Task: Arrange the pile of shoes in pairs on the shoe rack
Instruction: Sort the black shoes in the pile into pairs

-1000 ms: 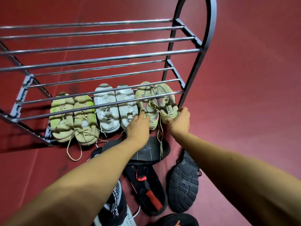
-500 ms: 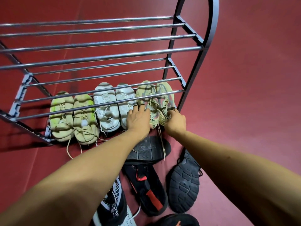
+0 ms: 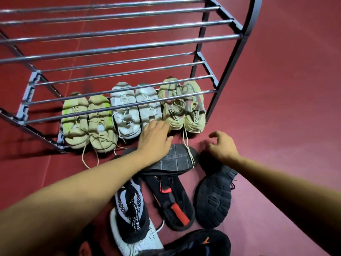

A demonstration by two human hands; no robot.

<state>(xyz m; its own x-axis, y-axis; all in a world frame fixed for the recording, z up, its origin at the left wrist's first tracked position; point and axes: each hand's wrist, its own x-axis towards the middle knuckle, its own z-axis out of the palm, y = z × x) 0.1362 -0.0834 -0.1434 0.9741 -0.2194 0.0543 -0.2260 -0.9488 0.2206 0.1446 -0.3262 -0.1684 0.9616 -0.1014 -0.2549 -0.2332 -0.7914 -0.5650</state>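
Three pairs stand in a row under the metal shoe rack [image 3: 118, 48]: green-beige sneakers [image 3: 88, 122], white sneakers [image 3: 134, 109] and tan sneakers [image 3: 184, 108] at the right end. My left hand [image 3: 155, 140] hovers just behind the heels of the white and tan pairs, fingers spread, holding nothing. My right hand [image 3: 222, 145] is lower right of the tan pair, fingers loosely curled and empty. Below my hands lies the pile: an overturned dark sole [image 3: 175, 159], a black-and-red shoe [image 3: 171, 198], a black shoe sole-up [image 3: 214, 198], a black-and-white knit shoe [image 3: 131, 209].
The floor [image 3: 286, 89] is dark red all around. The rack's dark right post [image 3: 227, 71] stands beside the tan pair. Another black shoe with an orange mark [image 3: 201, 242] lies at the bottom edge. The rack's upper bars carry no shoes.
Both hands have let go of the tan pair and drawn back toward me. The tan sneakers now sit further under the rack, in line with the others.
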